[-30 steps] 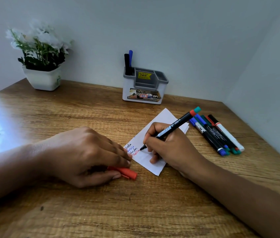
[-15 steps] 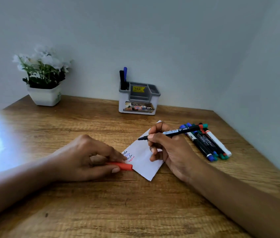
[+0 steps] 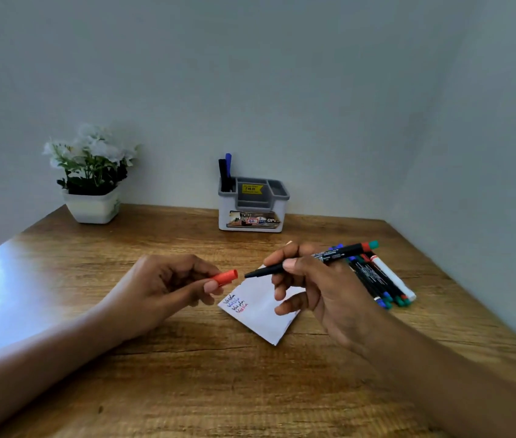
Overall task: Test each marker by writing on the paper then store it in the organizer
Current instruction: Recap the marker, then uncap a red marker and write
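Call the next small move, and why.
Probably cap the marker: slide its tip into the cap. The left hand pinches the cap with its open end facing the bare tip, a small gap between them; the right hand holds the marker. The paper shows a red line written, so the test looks done; the organizer comes after.

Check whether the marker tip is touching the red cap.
Apart. The head view shows a sliver of table between the red cap, held by the left hand, and the tip of the marker in the right hand.
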Demonstrator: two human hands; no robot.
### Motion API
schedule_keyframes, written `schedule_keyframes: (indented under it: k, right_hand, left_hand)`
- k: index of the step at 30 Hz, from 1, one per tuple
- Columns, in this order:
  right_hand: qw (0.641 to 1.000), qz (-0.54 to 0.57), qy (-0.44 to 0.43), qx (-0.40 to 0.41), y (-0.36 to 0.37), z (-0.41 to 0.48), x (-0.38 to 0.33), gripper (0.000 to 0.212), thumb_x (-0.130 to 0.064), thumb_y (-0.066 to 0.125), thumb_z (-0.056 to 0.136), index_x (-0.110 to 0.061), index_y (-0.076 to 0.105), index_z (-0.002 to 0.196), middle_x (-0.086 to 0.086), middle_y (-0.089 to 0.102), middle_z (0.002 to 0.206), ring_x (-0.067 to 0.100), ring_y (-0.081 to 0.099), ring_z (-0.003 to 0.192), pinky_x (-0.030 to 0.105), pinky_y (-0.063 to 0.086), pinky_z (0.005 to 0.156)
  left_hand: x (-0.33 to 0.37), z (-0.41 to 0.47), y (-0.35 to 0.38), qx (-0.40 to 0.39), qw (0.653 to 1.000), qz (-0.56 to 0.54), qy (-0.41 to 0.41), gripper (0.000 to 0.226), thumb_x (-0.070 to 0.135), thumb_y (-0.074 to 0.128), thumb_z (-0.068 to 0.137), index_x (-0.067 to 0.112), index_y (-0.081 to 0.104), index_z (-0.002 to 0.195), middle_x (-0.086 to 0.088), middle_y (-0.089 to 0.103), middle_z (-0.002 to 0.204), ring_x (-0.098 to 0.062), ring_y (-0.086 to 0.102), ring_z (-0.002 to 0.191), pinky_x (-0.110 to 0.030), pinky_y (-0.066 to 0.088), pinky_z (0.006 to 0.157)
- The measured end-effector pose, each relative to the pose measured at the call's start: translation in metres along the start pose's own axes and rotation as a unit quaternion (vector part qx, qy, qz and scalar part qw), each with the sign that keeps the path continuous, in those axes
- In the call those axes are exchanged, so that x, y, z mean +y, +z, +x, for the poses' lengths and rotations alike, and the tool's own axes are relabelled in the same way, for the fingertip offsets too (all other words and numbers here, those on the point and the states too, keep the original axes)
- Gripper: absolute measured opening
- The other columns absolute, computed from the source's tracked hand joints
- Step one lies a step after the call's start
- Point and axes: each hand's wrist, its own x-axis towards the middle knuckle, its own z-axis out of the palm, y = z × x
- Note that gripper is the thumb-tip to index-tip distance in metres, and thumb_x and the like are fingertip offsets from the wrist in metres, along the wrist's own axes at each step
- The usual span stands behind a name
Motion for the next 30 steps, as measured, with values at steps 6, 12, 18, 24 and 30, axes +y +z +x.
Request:
schedule_keyframes:
  k: [6, 12, 18, 24, 30]
  right_hand:
    - [1.000, -0.006, 0.001, -0.002, 0.003, -0.001, 0.001, 0.018, -0.007, 0.050, 0.092, -0.006, 0.067, 0.088, 0.007, 0.063, 0.070, 0.015, 0.062, 0.063, 0.027, 0.054, 0.049]
    - [1.000, -0.017, -0.008, -0.019, 0.002, 0.000, 0.000, 0.009, -0.009, 0.053, 0.089, -0.009, 0.062, 0.087, 0.006, 0.062, 0.068, 0.015, 0.061, 0.061, 0.027, 0.054, 0.049]
    - [0.999, -0.020, -0.027, -0.030, -0.001, 0.001, 0.000, 0.015, -0.025, 0.062, 0.076, -0.012, 0.057, 0.084, 0.005, 0.065, 0.068, 0.016, 0.062, 0.060, 0.028, 0.054, 0.050]
    - [0.997, -0.049, -0.043, -0.034, -0.003, 0.001, -0.001, 0.016, -0.025, 0.062, 0.076, -0.012, 0.056, 0.083, 0.006, 0.067, 0.069, 0.016, 0.062, 0.057, 0.030, 0.055, 0.051]
    - [0.997, -0.061, -0.043, -0.032, -0.003, 0.002, 0.001, 0.017, -0.025, 0.062, 0.077, -0.011, 0.055, 0.085, 0.006, 0.069, 0.070, 0.017, 0.063, 0.056, 0.032, 0.056, 0.051]
  left_hand:
    - [0.004, -0.001, 0.002, -0.009, 1.000, -0.002, -0.012, 0.041, 0.065, 0.064, 0.076, 0.034, 0.070, 0.102, 0.004, 0.075, 0.085, -0.016, 0.071, 0.073, -0.026, 0.059, 0.065]
    - [0.008, 0.001, 0.003, -0.031, 0.996, -0.077, -0.038, 0.043, 0.064, 0.065, 0.076, 0.028, 0.074, 0.096, -0.003, 0.072, 0.080, -0.014, 0.067, 0.068, -0.024, 0.055, 0.063]
    - [0.014, 0.002, 0.006, -0.044, 0.983, -0.151, -0.094, 0.053, 0.067, 0.074, 0.065, 0.017, 0.075, 0.085, -0.006, 0.069, 0.073, -0.018, 0.064, 0.063, -0.024, 0.054, 0.059]
    - [0.018, 0.003, 0.007, -0.065, 0.970, -0.181, -0.150, 0.055, 0.068, 0.078, 0.057, 0.017, 0.074, 0.077, -0.006, 0.066, 0.069, -0.016, 0.059, 0.059, -0.021, 0.050, 0.054]
    - [0.019, 0.003, 0.005, -0.078, 0.945, -0.244, -0.202, 0.068, 0.056, 0.087, 0.054, -0.001, 0.071, 0.087, -0.012, 0.062, 0.067, -0.017, 0.056, 0.053, -0.022, 0.050, 0.050]
